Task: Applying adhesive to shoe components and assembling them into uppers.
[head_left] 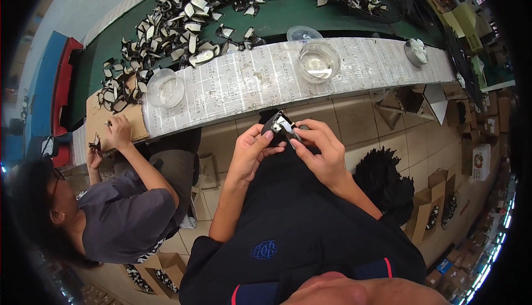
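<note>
In front of my chest, just off the bench edge, I hold a small black folded piece with a whitish inner face (282, 122). My left hand (250, 151) is closed around its left side, the thumb pressed on it. My right hand (322, 151) pinches its right side between thumb and fingers. The piece resembles the many black pieces with pale faces heaped on the green surface. What kind of part it is I cannot make out, since my fingers hide much of it.
On the paper-covered bench edge (233, 86) stand clear round tubs (318, 64) (165, 88) and a metal cup with white stuff (415, 53). Beyond lies the pile of black pieces (185, 14). A co-worker (130, 211) handles a similar piece at left, by cardboard (95, 108). Open cartons (429, 205) stand right.
</note>
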Motion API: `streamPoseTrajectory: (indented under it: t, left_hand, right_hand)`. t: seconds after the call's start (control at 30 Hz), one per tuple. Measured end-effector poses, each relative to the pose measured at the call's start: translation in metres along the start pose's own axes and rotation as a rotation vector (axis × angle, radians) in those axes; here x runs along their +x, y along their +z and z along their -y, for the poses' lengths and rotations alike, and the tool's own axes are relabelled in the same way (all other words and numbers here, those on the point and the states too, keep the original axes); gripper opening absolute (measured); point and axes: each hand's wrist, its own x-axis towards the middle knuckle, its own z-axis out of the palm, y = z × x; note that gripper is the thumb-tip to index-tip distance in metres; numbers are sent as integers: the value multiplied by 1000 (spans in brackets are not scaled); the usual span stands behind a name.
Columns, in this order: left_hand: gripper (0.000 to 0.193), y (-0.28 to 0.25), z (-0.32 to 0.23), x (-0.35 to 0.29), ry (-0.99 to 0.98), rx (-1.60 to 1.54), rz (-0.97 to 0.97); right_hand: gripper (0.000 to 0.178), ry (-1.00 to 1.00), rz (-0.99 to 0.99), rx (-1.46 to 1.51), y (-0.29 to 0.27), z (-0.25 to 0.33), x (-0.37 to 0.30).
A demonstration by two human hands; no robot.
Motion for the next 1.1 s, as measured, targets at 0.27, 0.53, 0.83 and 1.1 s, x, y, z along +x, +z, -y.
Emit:
streamPoseTrajectory:
  t: [0.27, 0.53, 0.83, 1.1]
  left_hand:
    - [20, -1, 3, 1, -3, -1, -6]
    - [22, 4, 7, 2, -5, 4, 3]
    - [20, 4, 7, 0, -8, 1, -1]
    - [22, 3, 10, 0, 3, -16, -11]
  right_hand:
    - [24, -26, -52, -40, -3, -2, -2]
    - [25, -48, -26, -52, -2, -4, -4]
    - [25, -72, -58, -162, -8, -8, -6]
    - [26, -82, -141, -216, -18, -9, -9]
